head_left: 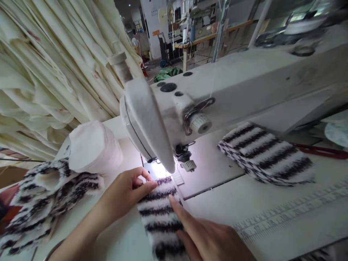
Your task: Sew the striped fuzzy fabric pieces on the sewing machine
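In the head view, a striped fuzzy strip point(160, 210) lies on the bench point(272, 203), its far end just before the sewing machine point(217, 94) needle area. The left hand point(127, 192) pinches the strip's left edge between thumb and fingers. The right hand point(206, 235) lies loosely open, forefinger pressing the strip's right edge. A second striped piece point(266, 154) rests under the machine arm. A stack of pale pads point(95, 146) sits left, atop a heap of striped pieces point(40, 203).
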`<action>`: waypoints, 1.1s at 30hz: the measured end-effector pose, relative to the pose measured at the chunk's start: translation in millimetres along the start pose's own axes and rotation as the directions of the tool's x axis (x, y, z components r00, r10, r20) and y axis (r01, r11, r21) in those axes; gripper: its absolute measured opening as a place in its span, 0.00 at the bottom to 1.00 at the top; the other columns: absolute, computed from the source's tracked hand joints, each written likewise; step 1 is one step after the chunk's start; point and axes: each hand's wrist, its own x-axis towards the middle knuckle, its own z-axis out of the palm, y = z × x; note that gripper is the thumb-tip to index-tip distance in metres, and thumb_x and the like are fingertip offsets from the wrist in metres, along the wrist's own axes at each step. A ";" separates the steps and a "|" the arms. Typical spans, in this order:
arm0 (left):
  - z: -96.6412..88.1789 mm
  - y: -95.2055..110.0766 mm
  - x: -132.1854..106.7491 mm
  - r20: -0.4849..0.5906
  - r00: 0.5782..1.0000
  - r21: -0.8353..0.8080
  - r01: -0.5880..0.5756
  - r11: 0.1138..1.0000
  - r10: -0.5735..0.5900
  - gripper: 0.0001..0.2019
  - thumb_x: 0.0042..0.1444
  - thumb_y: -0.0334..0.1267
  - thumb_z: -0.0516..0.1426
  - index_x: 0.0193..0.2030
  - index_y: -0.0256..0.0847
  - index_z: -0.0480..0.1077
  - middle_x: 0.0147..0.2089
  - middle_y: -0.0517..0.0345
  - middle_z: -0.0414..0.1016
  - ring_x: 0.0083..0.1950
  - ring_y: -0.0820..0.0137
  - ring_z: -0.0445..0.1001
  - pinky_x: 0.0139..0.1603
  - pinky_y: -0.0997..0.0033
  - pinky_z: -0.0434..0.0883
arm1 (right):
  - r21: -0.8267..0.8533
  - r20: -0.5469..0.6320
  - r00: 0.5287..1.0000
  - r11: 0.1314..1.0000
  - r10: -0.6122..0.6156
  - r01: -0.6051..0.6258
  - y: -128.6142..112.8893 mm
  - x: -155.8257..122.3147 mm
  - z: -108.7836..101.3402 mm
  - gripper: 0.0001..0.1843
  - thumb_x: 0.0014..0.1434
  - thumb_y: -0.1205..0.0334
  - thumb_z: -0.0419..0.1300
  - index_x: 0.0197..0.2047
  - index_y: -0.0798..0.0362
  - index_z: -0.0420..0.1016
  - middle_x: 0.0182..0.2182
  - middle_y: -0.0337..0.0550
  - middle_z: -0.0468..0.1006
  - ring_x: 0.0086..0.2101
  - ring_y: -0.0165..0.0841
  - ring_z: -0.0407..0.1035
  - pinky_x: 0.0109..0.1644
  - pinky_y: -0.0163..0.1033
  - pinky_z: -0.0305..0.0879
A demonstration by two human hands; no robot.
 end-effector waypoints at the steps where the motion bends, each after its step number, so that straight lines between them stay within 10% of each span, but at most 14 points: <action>1: 2.1 -0.9 1.7 -0.044 0.999 0.072 -0.005 0.997 0.009 0.15 0.57 0.52 0.54 0.33 0.40 0.66 0.18 0.70 0.54 0.21 0.75 0.52 0.22 0.76 0.48 | -0.041 -0.001 1.000 0.999 0.002 -0.002 1.5 2.1 0.5 0.27 0.61 0.73 0.46 0.63 0.62 0.59 0.27 0.39 0.79 0.23 0.31 0.74 0.23 0.33 0.68; 23: 5.7 -3.1 1.9 -0.169 0.976 0.399 -0.059 0.915 0.136 0.12 0.56 0.49 0.56 0.33 0.41 0.70 0.20 0.67 0.65 0.22 0.73 0.64 0.24 0.74 0.59 | -0.197 -0.081 0.997 0.980 -0.011 -0.006 4.4 5.4 -1.7 0.21 0.65 0.68 0.47 0.60 0.64 0.62 0.23 0.34 0.75 0.20 0.27 0.70 0.20 0.34 0.63; 25: 3.7 -1.7 -7.4 -0.286 0.897 0.555 -0.133 0.821 0.338 0.14 0.56 0.50 0.58 0.36 0.40 0.71 0.25 0.62 0.71 0.24 0.70 0.69 0.24 0.71 0.65 | -0.233 -0.113 0.993 0.972 -0.017 -0.010 2.1 8.5 -8.6 0.19 0.67 0.64 0.46 0.57 0.61 0.65 0.26 0.36 0.76 0.23 0.27 0.70 0.22 0.33 0.63; 29: 21.3 3.6 -27.4 -0.309 0.588 0.742 -0.342 0.576 0.747 0.09 0.63 0.35 0.52 0.46 0.34 0.70 0.43 0.47 0.75 0.43 0.64 0.76 0.42 0.65 0.76 | -0.418 -0.170 0.976 0.907 -0.133 0.051 1.0 15.0 -14.0 0.22 0.68 0.69 0.38 0.52 0.55 0.72 0.47 0.42 0.78 0.46 0.34 0.71 0.42 0.39 0.67; 33: 53.4 -2.9 -30.7 -0.085 0.523 0.792 -0.481 0.376 0.848 0.15 0.63 0.26 0.47 0.53 0.22 0.65 0.51 0.36 0.74 0.55 0.57 0.73 0.52 0.62 0.76 | -0.520 -0.135 0.968 0.846 -0.214 0.115 7.7 18.4 -3.6 0.26 0.67 0.72 0.35 0.54 0.56 0.71 0.54 0.40 0.74 0.54 0.34 0.63 0.52 0.42 0.60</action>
